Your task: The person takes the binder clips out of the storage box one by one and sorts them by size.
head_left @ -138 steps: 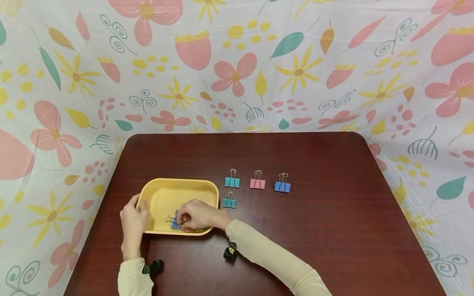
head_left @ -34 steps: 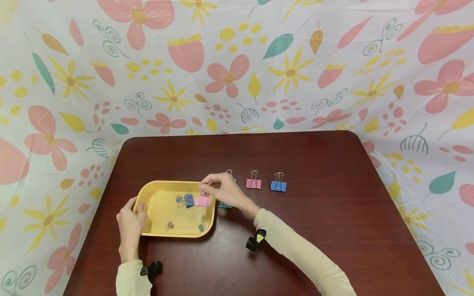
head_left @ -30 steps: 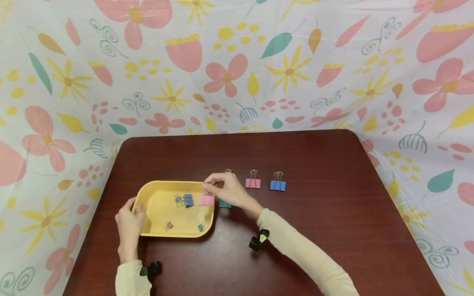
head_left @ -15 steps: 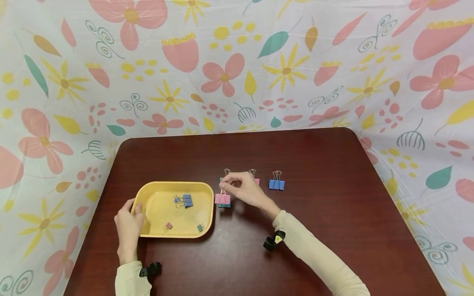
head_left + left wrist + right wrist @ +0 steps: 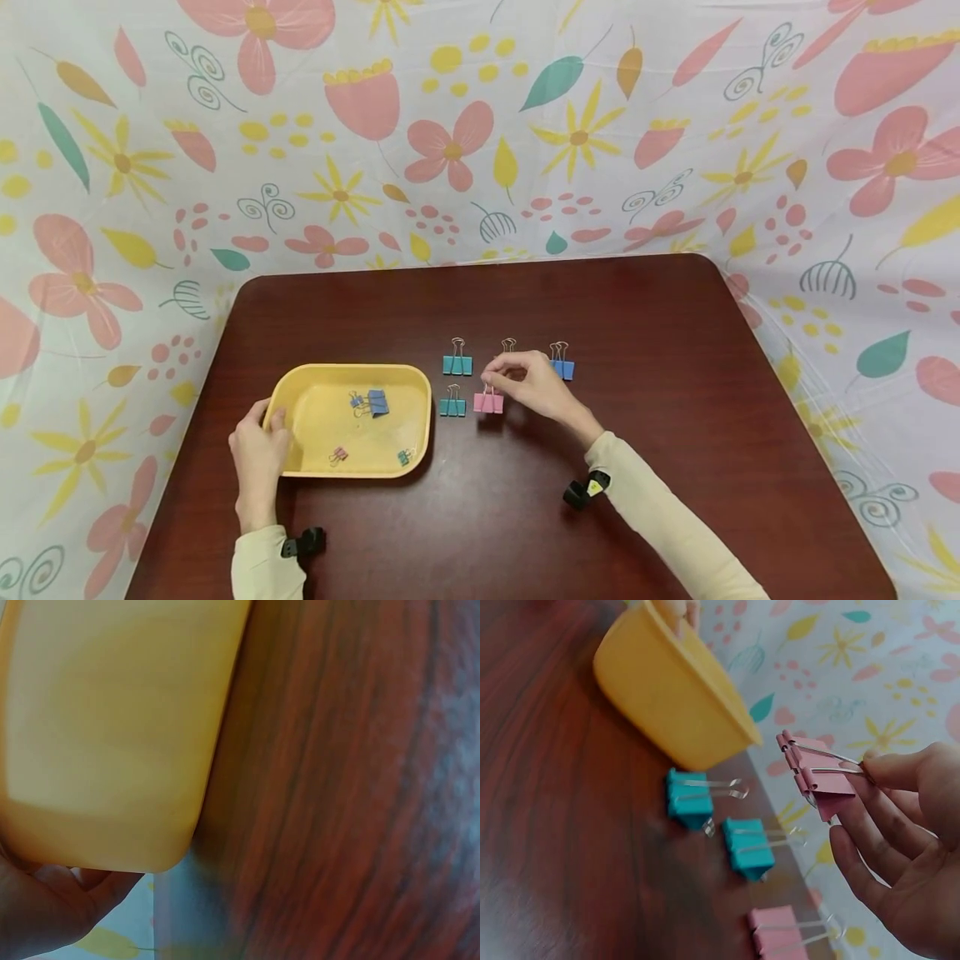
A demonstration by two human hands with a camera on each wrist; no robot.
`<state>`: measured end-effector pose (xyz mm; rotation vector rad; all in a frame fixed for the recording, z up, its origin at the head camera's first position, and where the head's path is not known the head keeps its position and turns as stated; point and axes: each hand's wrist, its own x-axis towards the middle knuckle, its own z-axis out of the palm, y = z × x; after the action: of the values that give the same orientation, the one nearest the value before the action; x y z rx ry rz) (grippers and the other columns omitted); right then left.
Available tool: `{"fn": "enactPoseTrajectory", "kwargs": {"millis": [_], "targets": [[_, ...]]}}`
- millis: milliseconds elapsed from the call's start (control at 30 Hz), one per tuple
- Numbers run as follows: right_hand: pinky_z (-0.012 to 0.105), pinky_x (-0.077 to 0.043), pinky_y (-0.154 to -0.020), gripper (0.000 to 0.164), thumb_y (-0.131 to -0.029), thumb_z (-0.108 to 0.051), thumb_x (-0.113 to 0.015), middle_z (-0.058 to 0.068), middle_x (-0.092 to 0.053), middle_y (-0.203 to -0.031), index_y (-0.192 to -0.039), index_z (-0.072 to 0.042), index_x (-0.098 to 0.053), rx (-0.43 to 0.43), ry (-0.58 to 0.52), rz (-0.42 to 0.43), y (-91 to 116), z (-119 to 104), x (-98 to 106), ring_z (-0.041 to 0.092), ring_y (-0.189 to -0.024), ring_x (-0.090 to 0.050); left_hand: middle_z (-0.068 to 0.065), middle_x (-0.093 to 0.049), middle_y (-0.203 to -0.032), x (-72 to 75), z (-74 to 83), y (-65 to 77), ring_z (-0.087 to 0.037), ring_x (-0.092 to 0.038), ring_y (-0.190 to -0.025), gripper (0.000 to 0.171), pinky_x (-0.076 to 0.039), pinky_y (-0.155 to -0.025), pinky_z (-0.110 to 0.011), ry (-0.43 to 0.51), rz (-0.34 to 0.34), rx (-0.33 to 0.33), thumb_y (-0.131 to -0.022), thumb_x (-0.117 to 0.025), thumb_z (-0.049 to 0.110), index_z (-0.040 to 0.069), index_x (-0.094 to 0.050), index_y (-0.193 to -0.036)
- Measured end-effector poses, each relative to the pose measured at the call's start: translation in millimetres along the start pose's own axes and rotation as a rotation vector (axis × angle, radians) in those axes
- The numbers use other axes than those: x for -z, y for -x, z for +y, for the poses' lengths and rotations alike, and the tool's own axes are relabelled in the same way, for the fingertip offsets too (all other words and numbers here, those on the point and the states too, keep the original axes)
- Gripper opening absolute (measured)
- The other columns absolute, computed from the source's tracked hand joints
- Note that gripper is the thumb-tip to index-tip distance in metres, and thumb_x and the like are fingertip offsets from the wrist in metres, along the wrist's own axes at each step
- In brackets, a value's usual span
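My right hand [image 5: 536, 385] pinches a pink binder clip [image 5: 488, 403] by its wire handles, just right of the nearer teal binder clip [image 5: 453, 407]. In the right wrist view the held pink clip [image 5: 821, 769] hangs from thumb and fingers, above the table. My left hand [image 5: 257, 458] grips the left end of a yellow tray [image 5: 315, 417], thumb inside the rim. Inside the tray lie a larger blue clip [image 5: 378, 402], a small blue clip [image 5: 356, 401], a small pink clip [image 5: 339, 455] and a small teal clip [image 5: 405, 457].
A back row on the dark wooden table [image 5: 615, 517] holds a teal clip [image 5: 457, 365], a pink clip mostly hidden by my right hand, and a blue clip [image 5: 564, 369]. Patterned cloth [image 5: 480, 217] rises behind the table's far edge.
My right hand picked the pink clip out of the tray and carried it rightward, past the tray's rim and over the nearer teal clip. The left hand keeps its grip on the tray.
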<state>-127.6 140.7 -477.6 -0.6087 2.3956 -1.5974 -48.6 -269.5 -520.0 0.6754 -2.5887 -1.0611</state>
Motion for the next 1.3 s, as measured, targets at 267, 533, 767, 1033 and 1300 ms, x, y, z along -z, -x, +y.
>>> {"fn": "enactPoseTrajectory", "kwargs": {"millis": [267, 533, 767, 1033, 1300], "targets": [[0.018, -0.053, -0.069, 0.013, -0.092, -0.011, -0.074, 0.014, -0.076, -0.083, -0.099, 0.0, -0.077, -0.006, -0.003, -0.015, 4.9, 22.5, 0.5, 0.034, -0.074, -0.07, -0.034, -0.067, -0.115, 0.1, 0.9, -1.2, -0.054, -0.059, -0.104, 0.028, -0.044, -0.09, -0.063, 0.001, 0.008, -0.008, -0.1, -0.058, 0.011, -0.002, -0.067, -0.124], [0.021, -0.053, -0.066, 0.01, -0.091, -0.013, -0.076, 0.008, -0.078, -0.086, -0.097, -0.005, -0.079, -0.024, 0.051, 0.002, 6.3, 40.4, -1.0, 0.011, -0.073, -0.067, -0.034, -0.068, -0.115, 0.1, 1.2, -2.0, -0.054, -0.059, -0.104, 0.028, -0.044, -0.09, -0.063, 0.008, 0.014, -0.015, -0.099, -0.058, 0.01, -0.002, -0.067, -0.123], [0.022, -0.053, -0.066, 0.009, -0.092, -0.016, -0.076, 0.004, -0.078, -0.087, -0.097, -0.009, -0.079, -0.034, 0.098, 0.013, 5.7, 52.0, -2.1, 0.011, -0.074, -0.069, -0.034, -0.067, -0.118, 0.6, 1.4, -2.7, -0.056, -0.057, -0.108, 0.028, -0.044, -0.092, -0.064, 0.02, 0.01, -0.019, -0.1, -0.058, 0.011, -0.002, -0.067, -0.124], [0.023, -0.055, -0.069, 0.011, -0.09, -0.013, -0.077, 0.0, -0.078, -0.091, -0.101, -0.009, -0.079, -0.033, 0.151, 0.023, 2.5, 56.1, -3.1, 0.009, -0.076, -0.07, -0.034, -0.067, -0.118, 2.2, 2.0, -1.0, -0.054, -0.058, -0.106, 0.029, -0.045, -0.088, -0.062, 0.023, -0.001, -0.008, -0.101, -0.056, 0.012, -0.002, -0.066, -0.124], [0.027, -0.059, -0.074, 0.019, -0.091, -0.015, -0.076, 0.0, -0.078, -0.095, -0.108, -0.007, -0.077, 0.034, 0.169, 0.05, -9.5, 41.6, -8.6, 0.015, -0.081, -0.076, -0.033, -0.067, -0.119, 1.3, 0.1, 0.4, -0.052, -0.059, -0.104, 0.03, -0.046, -0.087, -0.06, 0.013, -0.02, 0.0, -0.102, -0.056, 0.013, -0.001, -0.066, -0.126]]}}
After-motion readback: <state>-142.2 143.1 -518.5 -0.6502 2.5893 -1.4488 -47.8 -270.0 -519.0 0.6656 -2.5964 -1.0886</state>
